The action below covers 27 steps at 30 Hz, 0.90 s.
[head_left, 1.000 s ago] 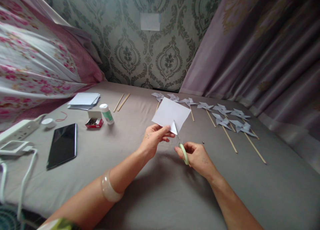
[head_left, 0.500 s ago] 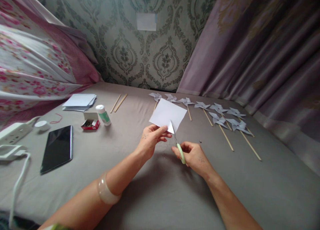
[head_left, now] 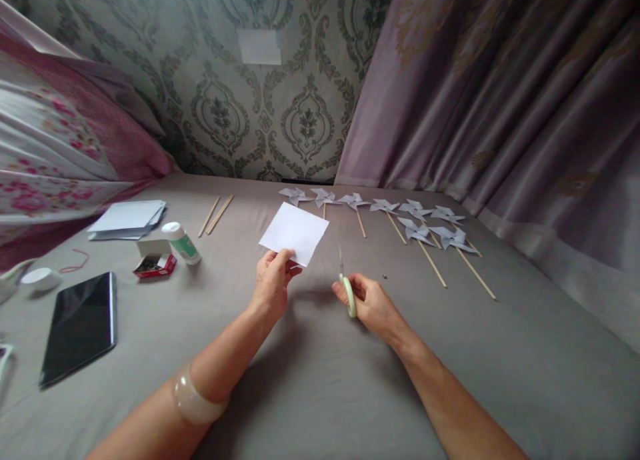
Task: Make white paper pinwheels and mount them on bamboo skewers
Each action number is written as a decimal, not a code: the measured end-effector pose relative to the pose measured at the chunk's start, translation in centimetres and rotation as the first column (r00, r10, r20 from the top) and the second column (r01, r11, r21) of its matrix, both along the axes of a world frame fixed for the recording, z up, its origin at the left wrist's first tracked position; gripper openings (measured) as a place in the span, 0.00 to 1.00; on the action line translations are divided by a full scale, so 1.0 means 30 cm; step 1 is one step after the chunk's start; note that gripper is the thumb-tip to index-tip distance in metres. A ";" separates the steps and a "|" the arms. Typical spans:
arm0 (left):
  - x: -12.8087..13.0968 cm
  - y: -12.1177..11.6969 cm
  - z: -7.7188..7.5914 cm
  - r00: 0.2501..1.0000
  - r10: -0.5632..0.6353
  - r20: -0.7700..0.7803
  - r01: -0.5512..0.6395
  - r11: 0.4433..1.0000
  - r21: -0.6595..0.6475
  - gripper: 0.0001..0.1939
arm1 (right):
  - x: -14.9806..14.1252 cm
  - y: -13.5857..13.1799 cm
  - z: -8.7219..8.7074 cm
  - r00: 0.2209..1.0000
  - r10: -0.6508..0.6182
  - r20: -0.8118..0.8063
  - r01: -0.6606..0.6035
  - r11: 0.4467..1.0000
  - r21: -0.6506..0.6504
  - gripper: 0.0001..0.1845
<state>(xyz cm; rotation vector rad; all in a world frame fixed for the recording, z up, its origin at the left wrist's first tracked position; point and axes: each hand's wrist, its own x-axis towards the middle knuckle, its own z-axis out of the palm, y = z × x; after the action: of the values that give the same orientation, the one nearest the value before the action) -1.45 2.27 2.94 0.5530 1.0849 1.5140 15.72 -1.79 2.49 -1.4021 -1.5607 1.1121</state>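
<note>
Nine finished pinwheels [head_left: 400,210] lay by the curtain while we pinched an unfolded paper square [head_left: 295,232] in our left hand [head_left: 273,281], right hand [head_left: 367,303] gripping scissors [head_left: 346,287] just beside it.

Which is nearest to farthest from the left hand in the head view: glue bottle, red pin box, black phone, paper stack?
From the left hand:
1. Glue bottle, to its left, lying tilted.
2. Red pin box, just left of the bottle, lid open.
3. Paper stack at far left back and black phone at near left: too close to call.
</note>
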 end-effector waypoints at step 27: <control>0.005 -0.011 -0.020 0.924 -0.348 -0.160 0.344 0.937 -0.053 0.11 | 0.028 0.047 0.017 0.877 -0.318 -0.360 0.289 0.948 -0.134 0.24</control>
<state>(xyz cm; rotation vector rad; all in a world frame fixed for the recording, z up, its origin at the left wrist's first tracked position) -1.30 1.93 2.33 0.8218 1.0661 1.1589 16.55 -0.37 3.01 -1.3301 -0.9937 1.1716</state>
